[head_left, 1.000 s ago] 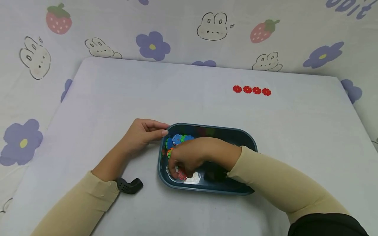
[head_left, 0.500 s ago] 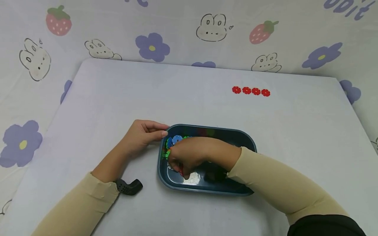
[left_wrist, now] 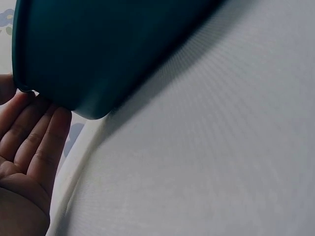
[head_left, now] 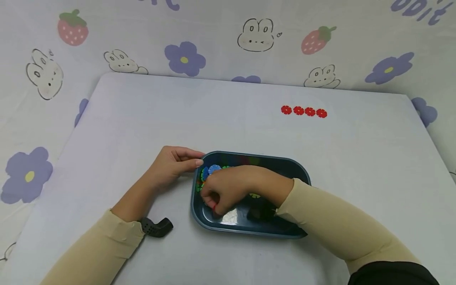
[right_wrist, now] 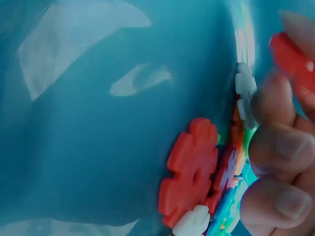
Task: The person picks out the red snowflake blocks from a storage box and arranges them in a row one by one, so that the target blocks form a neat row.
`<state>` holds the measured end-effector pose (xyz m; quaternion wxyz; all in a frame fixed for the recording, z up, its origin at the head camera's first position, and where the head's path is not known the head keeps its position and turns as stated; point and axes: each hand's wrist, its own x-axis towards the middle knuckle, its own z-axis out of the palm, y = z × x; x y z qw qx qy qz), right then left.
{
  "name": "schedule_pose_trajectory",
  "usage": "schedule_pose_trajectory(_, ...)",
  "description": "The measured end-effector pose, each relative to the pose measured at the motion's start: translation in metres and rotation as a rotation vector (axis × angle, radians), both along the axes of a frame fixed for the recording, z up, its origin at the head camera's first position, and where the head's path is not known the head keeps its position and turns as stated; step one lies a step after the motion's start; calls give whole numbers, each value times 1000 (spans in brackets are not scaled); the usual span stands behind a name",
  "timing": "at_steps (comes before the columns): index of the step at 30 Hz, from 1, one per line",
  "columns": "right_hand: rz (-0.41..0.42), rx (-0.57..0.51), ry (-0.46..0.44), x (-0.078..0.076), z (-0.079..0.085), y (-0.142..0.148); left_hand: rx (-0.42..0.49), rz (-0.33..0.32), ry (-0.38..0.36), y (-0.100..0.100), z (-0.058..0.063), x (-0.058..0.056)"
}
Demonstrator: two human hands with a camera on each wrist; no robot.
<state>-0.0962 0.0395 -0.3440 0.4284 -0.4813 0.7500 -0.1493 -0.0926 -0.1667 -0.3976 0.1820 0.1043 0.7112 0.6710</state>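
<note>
A dark teal tray (head_left: 249, 231) lies on the white table, holding several flower-shaped plastic discs. My left hand (head_left: 174, 162) holds the tray's upper left corner, thumb at the rim and fingers against the outer wall in the left wrist view. Inside the tray, my right hand (head_left: 231, 188) pinches a red flower disc (right_wrist: 295, 59) between thumb and forefinger. Below the fingertips in the right wrist view, another red disc (right_wrist: 189, 177) lies beside a white disc (right_wrist: 192, 221) and more coloured ones. A blue disc (head_left: 214, 169) shows near the tray's left end; the hand hides others.
Several red discs (head_left: 299, 111) lie in a row toward the table's far right. A black device (head_left: 156, 227) sticks out from the left cuff. A patterned cloth (head_left: 213, 39) with rabbits, strawberries and flowers hangs behind the table. A yellow disc (head_left: 255, 195) shows under the right wrist.
The right thumb and forefinger have closed on a red disc and lifted slightly within the tray. My left hand stays at the corner.
</note>
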Motion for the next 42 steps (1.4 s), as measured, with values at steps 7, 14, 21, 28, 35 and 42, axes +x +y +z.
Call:
schedule_pose_trajectory(7,-41,48,-117,1,4,2,-1,4,2,1,2,1)
schedule_pose_trajectory(14,-91,46,-273,-3,8,7,7,0,-10,1,0,0)
schedule_pose_trajectory(21,-72,19,-295,-5,7,7,-3,7,-3,1,1,1)
schedule_pose_trajectory(28,-21,2,-178,-5,7,7,-1,1,-3,2,1,1)
schedule_pose_trajectory(35,-48,27,-155,-4,10,6,0,-1,-3,0,1,1)
schedule_pose_trajectory(42,-28,13,-104,-5,13,7,-9,-8,1,0,-1,0)
